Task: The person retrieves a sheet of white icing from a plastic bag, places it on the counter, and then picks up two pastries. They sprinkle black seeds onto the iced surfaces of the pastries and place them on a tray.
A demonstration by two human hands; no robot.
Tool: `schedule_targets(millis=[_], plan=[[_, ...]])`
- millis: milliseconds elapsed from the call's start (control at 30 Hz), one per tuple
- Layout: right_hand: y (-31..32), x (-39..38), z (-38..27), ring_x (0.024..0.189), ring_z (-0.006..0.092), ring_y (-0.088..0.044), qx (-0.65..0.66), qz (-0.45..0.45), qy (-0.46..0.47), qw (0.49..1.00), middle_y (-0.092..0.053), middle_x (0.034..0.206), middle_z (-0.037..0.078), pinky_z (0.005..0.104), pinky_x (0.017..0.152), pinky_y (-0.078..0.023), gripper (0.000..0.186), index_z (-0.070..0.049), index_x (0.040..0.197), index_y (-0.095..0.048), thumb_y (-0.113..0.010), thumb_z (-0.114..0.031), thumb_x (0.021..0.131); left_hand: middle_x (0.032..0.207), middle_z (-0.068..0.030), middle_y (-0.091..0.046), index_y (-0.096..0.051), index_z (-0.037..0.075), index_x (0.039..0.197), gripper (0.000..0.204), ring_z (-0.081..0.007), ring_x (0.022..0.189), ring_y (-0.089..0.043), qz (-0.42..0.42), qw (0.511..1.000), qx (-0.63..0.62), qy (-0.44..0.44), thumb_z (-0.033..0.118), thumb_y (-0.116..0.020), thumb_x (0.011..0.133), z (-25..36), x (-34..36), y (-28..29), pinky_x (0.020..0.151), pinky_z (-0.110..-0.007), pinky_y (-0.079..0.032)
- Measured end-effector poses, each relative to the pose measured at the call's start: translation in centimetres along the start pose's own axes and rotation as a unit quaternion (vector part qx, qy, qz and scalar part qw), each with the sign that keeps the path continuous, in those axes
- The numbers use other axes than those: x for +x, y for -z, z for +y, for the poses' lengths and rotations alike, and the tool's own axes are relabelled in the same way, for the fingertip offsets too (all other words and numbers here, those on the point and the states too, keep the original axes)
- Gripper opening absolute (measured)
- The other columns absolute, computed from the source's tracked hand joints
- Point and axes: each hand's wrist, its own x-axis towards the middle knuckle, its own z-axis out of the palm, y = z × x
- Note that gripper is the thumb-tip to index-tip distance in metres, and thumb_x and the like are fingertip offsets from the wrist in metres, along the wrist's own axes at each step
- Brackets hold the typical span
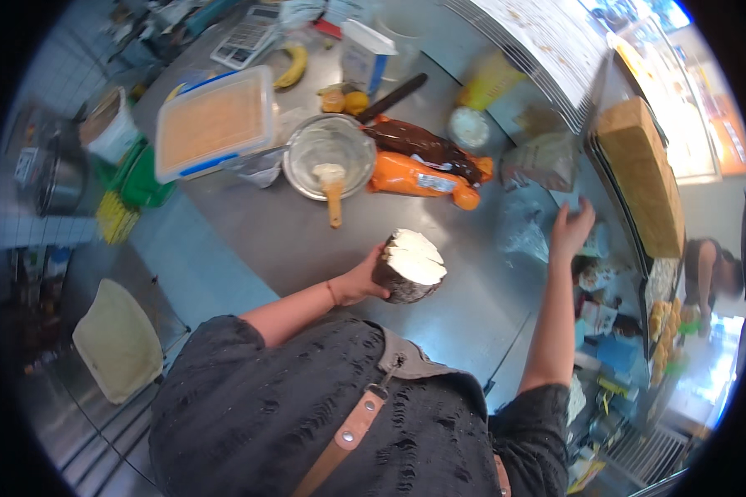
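My left hand (366, 277) grips a dark, speckled round item (409, 269) with a broad, white, creamy top. Above it on the steel worktop (307, 248) are a metal bowl (302, 161) with pale residue and a wooden-handled brush or spatula (333, 203) lying in it. Two piping bags, one brown (414, 141) and one orange (406, 172), lie beside the bowl. My right hand (572, 224) is raised at the right with fingers apart, near clear plastic bags (522, 228); I cannot make out anything in it.
A lidded plastic container (215, 124), bananas (292, 70) and a dark-handled tool (394, 95) are at the back. Green containers (149, 178) stand left. A large bread block (638, 178) on a tray and several small buns (663, 331) are right. A person (704, 273) is at the far right.
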Motion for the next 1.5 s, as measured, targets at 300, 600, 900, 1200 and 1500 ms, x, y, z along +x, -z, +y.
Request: schedule_targets(millis=[300,600,900,1200,1500], plan=[[8.1,-28.5,-5.2,0.095,0.0364,-0.065,0.106,-0.349,0.083,0.927,-0.062,0.125,0.017,0.0434,0.076,-0.058,0.060,-0.007,0.132,-0.052,-0.078,-0.004,0.079,0.159,-0.0075,-0.031,-0.009,0.010,0.160,0.130,-0.0232,0.149,-0.031,0.095,0.992,0.078,-0.031,0.020,-0.099,0.067,-3.7,-1.3,-1.3,0.123,-0.042,-0.031],[11.3,-27.2,-20.2,0.136,0.0311,-0.048,0.578,-0.329,-0.380,0.643,-0.046,0.147,0.020,0.0438,0.108,-0.048,0.101,0.004,0.150,-0.028,-0.091,-0.032,0.079,0.158,-0.0174,-0.028,-0.008,0.006,0.157,0.139,-0.0322,0.147,-0.034,0.172,0.904,0.326,-0.218,0.031,-0.102,0.059,-9.7,1.2,-3.6,0.122,-0.047,-0.033],[6.7,-28.6,-18.5,0.135,0.0283,-0.052,0.543,-0.347,-0.405,0.648,-0.049,0.147,0.019,0.0409,0.111,-0.046,0.102,0.004,0.150,-0.032,-0.094,-0.022,0.074,0.156,-0.0158,-0.031,-0.012,0.010,0.155,0.111,-0.0307,0.146,-0.037,0.088,0.934,0.329,-0.105,0.020,-0.091,0.078,-8.5,-2.0,-1.6,0.121,-0.050,-0.034],[0.9,-28.3,-19.0,0.119,0.0220,-0.059,0.523,-0.442,-0.454,0.570,-0.062,0.132,0.009,0.0375,0.100,-0.048,0.084,-0.003,0.142,-0.050,-0.093,-0.031,0.075,0.148,-0.0160,-0.044,-0.024,0.006,0.151,0.070,-0.0255,0.140,-0.045,0.170,0.951,0.252,-0.057,0.013,-0.070,0.098,-6.5,-1.1,1.1,0.118,-0.040,-0.039],[-0.7,-28.2,-19.2,0.111,0.0173,-0.059,0.528,-0.432,-0.539,0.494,-0.063,0.128,0.006,0.0336,0.088,-0.048,0.076,-0.005,0.139,-0.052,-0.089,-0.038,0.081,0.147,-0.0185,-0.046,-0.023,0.005,0.150,0.074,-0.0260,0.137,-0.050,0.166,0.951,0.259,0.037,0.017,-0.074,0.097,-3.6,0.6,2.7,0.114,-0.040,-0.044]])
